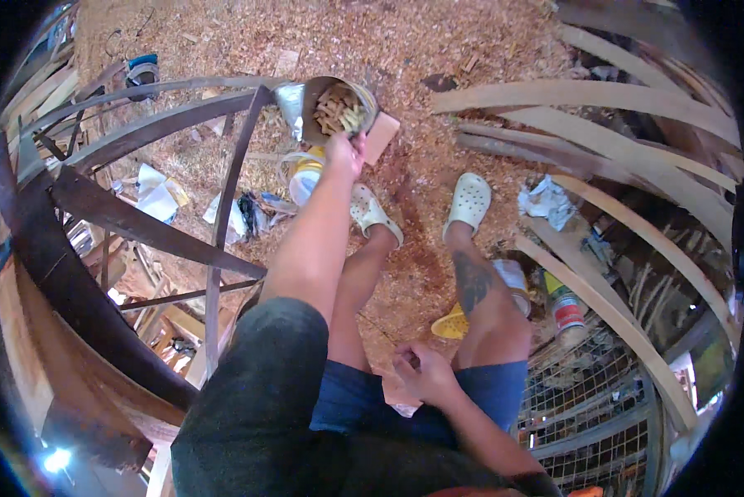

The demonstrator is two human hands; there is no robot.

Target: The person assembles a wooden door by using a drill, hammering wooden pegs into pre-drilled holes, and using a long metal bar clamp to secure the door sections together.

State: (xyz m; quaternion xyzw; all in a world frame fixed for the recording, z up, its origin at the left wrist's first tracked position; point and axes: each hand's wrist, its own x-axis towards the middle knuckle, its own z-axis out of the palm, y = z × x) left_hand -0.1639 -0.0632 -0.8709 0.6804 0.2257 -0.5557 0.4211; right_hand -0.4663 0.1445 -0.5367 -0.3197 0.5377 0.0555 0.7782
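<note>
My left hand reaches forward to the near rim of a round tin that holds small wooden pieces, some brown and some pale. Its fingers are bent and closed at the rim, beside the pale pieces; what they grip is hidden. Over my lap, between my knees, my right hand is curled with thumb and fingers drawn together. Anything inside it is too small or covered to make out.
A flat wooden block lies beside the tin, and a yellow and white bucket stands nearer. Curved metal bars arch on the left; long wooden strips fan out on the right. Wood shavings cover the floor.
</note>
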